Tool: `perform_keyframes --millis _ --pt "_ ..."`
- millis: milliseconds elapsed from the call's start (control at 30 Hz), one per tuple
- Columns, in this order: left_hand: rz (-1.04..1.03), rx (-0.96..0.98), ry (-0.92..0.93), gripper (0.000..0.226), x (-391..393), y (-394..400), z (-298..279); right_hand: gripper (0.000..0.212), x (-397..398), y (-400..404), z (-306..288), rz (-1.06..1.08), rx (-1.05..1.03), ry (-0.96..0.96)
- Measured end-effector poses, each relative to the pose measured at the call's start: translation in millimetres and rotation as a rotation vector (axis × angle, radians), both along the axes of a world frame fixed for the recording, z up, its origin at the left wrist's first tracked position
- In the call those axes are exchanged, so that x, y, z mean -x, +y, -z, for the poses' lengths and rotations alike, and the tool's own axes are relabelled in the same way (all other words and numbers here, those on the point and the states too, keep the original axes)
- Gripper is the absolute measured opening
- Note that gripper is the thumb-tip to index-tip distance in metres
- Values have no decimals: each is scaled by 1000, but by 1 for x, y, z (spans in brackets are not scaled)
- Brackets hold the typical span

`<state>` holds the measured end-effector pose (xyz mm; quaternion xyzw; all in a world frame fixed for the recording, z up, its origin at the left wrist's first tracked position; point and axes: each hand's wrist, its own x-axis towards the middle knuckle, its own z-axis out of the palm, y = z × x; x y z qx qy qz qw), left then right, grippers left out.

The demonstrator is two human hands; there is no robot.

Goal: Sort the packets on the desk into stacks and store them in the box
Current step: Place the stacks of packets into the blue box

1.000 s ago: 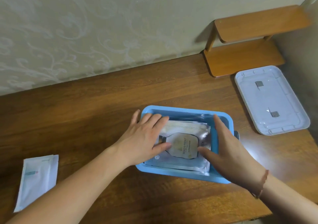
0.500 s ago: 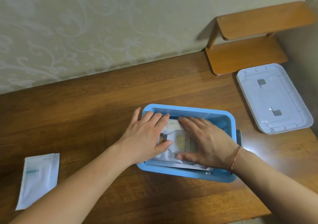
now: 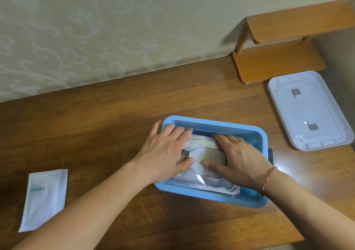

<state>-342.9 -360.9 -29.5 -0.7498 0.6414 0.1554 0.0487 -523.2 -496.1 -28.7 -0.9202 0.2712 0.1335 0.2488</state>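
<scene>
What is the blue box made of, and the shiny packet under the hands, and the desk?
The blue box looks like smooth matte plastic: one even colour, rounded moulded rim. The packet seems to be silvery foil or foil-coated plastic, since it glints and crinkles. The desk shows brown grain lines with a soft sheen, so varnished wood or a wood-look laminate; I cannot tell which.

Both forearms bare, no sleeves; right wrist w/ thin red, maybe braided, string bracelet (image 3: 269, 178).
</scene>
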Motion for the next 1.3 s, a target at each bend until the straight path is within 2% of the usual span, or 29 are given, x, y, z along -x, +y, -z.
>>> perform_keyframes --millis 167,233,367,433,567,633,733,833,967,1033,1133,1200,1300 --pt "-3 23 5 77 0 1 2 84 -2 7 -1 78 -90 -4" --pt "0 39 26 78 0 2 3 84 2 12 -10 198 -168 -71" --pt "-12 123 107 78 -1 5 2 86 21 35 -31 573 -350 -254" --pt "-32 171 146 77 0 7 3 79 29 42 -27 749 -507 -264" --pt "-42 233 217 65 -2 10 8 26 26 38 -11 1027 -762 -279" --pt "-14 210 190 61 -3 9 9 24 20 35 -3 1149 -878 -261" --pt "17 124 59 61 0 8 8 40 16 37 2 1232 -1054 -254" --pt "23 72 -11 63 2 7 7 16 18 42 -2 1186 -1126 -232" --pt "26 54 -13 64 0 6 4 27 25 40 -16 981 -1047 -206" --pt "38 42 -6 66 -1 6 2 45 31 39 -26 817 -861 -172" --pt "59 6 -8 70 -1 7 -6 76 39 40 -44 460 -404 -229" --pt "82 -67 -22 80 -2 6 -12 75 43 35 -41 203 -168 -304" --pt "143 -150 -73 101 -5 5 -18 80 42 24 -21 -110 49 -184"
